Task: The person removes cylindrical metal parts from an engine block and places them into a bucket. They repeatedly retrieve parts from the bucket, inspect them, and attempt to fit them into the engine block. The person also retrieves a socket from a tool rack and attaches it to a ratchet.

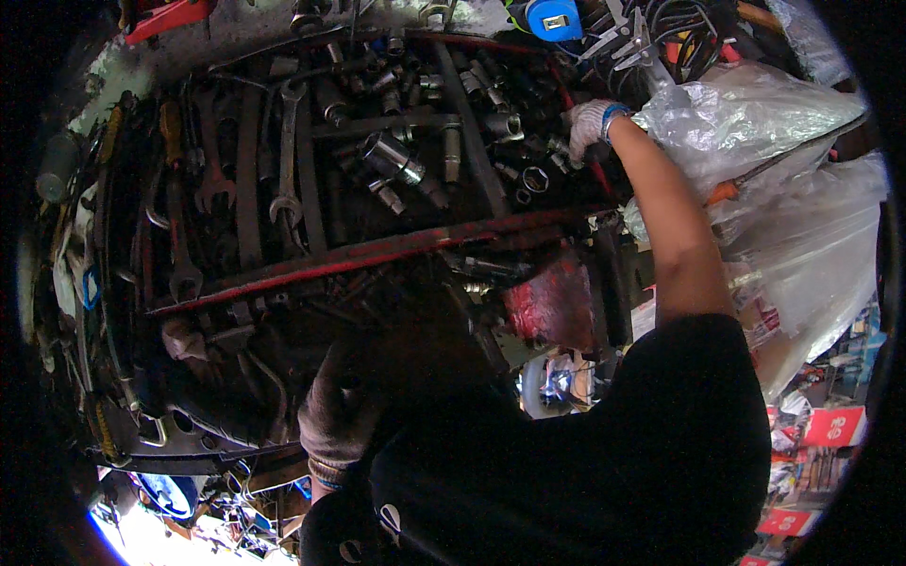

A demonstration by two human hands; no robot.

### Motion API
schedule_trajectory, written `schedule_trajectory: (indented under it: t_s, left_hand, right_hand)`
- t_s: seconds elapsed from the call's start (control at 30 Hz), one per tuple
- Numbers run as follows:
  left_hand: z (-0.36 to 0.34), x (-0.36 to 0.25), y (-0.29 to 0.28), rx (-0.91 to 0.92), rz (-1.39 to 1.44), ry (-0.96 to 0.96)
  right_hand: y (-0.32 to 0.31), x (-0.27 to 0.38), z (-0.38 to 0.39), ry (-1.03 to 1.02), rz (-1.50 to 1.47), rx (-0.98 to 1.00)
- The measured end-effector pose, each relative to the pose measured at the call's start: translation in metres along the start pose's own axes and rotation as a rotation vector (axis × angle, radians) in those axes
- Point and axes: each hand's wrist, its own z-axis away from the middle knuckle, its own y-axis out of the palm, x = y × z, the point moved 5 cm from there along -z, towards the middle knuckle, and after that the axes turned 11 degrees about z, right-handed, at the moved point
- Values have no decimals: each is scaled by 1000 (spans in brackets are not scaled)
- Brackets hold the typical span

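Observation:
A red-edged metal tool drawer [377, 253] is spread before me, its dividers separating wrenches from sockets. My right hand [587, 127], in a pale knit glove, reaches over the drawer's right edge. Its fingers bend down beside the small sockets; what they grip, if anything, is hidden. Closest to them are a ring-shaped socket [535, 179] and a short chrome socket [503, 126]. A large chrome socket [394, 158] lies tilted in the middle compartment. Low in front of my body, my left hand [335, 415], in a dirty glove, has a finger stretched upward in deep shade, apart from the sockets.
Open-end wrenches [286, 156] and an orange-handled screwdriver [171, 132] fill the left compartments. A lower tray of dark tools [255, 368] lies nearer me. Clear plastic bags [755, 113] crowd the right; a blue tape measure [553, 19] and calipers [625, 38] sit behind.

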Motion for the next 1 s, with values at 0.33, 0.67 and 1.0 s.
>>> schedule_trajectory:
  t_s: [0.33, 0.67, 1.0]
  left_hand:
    - [2, 0, 0, 17, 2, -60]
    - [2, 0, 0, 1, -17, -25]
    - [1, -2, 0, 5, -49, 1]
  right_hand:
    - [10, 4, 22, 52, -84, -51]
    - [1, 10, 22, 80, -306, -202]
    - [-53, 31, 98, -630, -1269, -671]
